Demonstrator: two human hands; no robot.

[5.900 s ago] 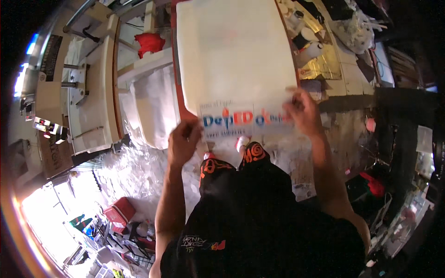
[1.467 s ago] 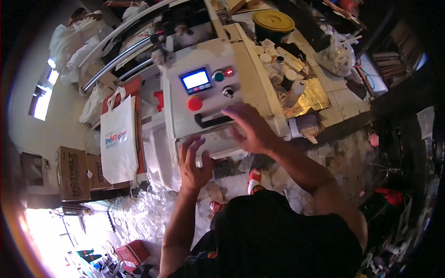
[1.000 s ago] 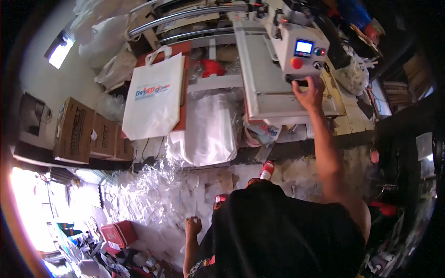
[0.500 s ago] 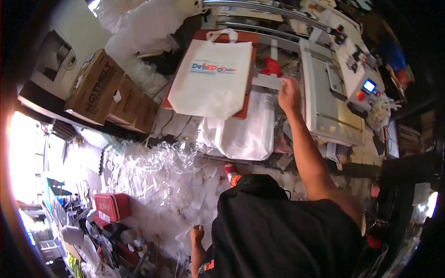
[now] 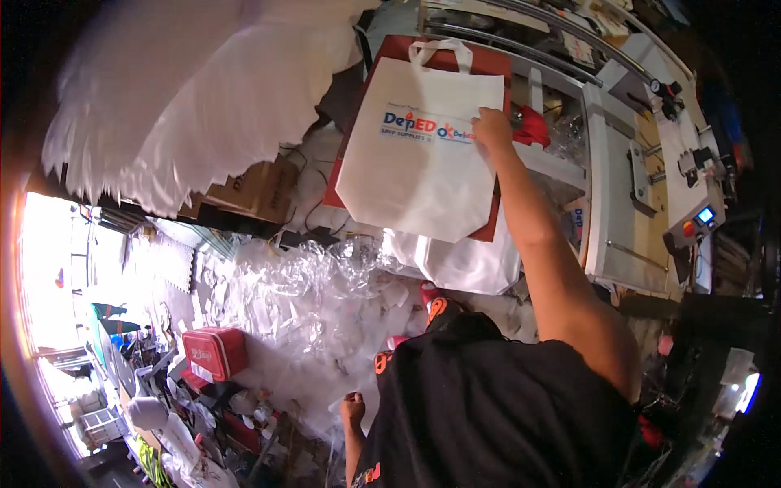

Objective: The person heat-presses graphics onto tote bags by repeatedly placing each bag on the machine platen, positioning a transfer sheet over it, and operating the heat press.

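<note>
A white tote bag [image 5: 419, 175] with a blue and red print across its upper half lies flat, handles away from me, on a red-brown board [image 5: 495, 213]. My right hand [image 5: 493, 130] is at the bag's right side, its closed fingertips on the right end of the print. Whatever they pinch there is too small to make out. Low on my left side, my left hand [image 5: 352, 408] is closed, apart from the bag. Something pale shows beside its fingers, but I cannot tell what it is. More white bags [image 5: 464, 264] lie below the board's near edge.
To the right stands a white machine [image 5: 622, 203] with metal rails and a small lit control panel [image 5: 700, 221]. Large white sheets [image 5: 195, 98] rise at upper left, before a cardboard box [image 5: 264, 191]. Clear plastic and scraps [image 5: 309, 301] litter the floor near a red cooler box [image 5: 215, 355].
My right hand has moved left from a pale bar beside the board onto the bag's print. My left hand stays low. The view has shifted, and white sheets now cover much of the upper left.
</note>
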